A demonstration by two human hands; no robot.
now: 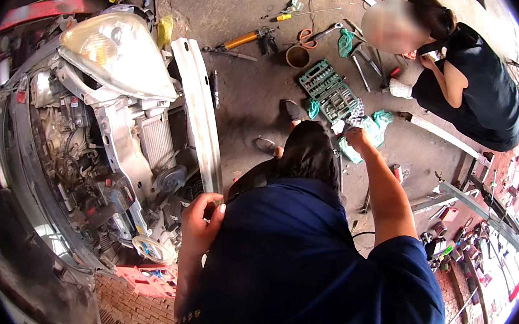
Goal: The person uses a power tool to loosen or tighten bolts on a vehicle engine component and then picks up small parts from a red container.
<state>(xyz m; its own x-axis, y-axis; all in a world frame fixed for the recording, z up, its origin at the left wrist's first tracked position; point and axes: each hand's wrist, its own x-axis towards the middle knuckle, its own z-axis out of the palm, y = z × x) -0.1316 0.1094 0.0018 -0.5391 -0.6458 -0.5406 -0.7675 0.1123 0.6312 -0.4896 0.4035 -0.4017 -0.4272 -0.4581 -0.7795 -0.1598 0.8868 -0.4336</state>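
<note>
My left hand (201, 220) is beside my torso with curled fingers, at the near end of a long pale metal bumper beam (197, 106). Whether it grips the beam is hidden. My right arm stretches forward, and my right hand (355, 137) is closed down among a checked cloth (357, 111) and a thin green plastic bag (375, 128). What its fingers hold is too small to make out. Just beyond lies an opened green socket set case (329, 89) with rows of metal sockets.
To the left stands a car front with a headlight (117, 51) and exposed engine parts. A person in black (479, 89) crouches at the far right. A grease gun (243, 40), a brown pot (297, 57), scissors (307, 39) and a ratchet (329, 30) lie ahead. Metal rails (443, 136) stand right.
</note>
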